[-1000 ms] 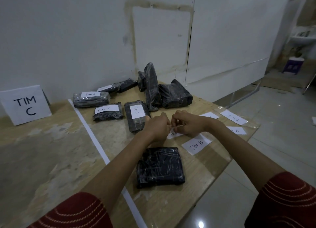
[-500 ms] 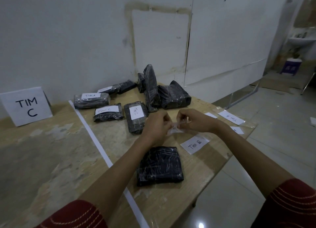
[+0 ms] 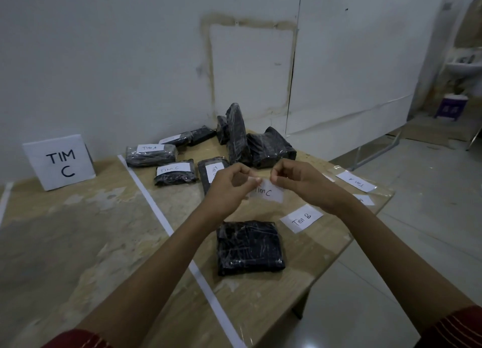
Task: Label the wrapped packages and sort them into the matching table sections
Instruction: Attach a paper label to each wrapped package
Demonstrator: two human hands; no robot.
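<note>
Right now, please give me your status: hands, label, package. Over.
Left hand and right hand pinch the TIM C label above the table. Unlabelled package lies flat, just nearer. Nothing between them.

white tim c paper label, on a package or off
Off: left hand and right hand pinch the white paper label in mid-air.

The left hand [image 3: 229, 184] and right hand [image 3: 297, 182] now sit apart, mid-frame, holding the label [image 3: 270, 193] lifted off the surface [image 3: 260, 303] (writing showing).
</note>
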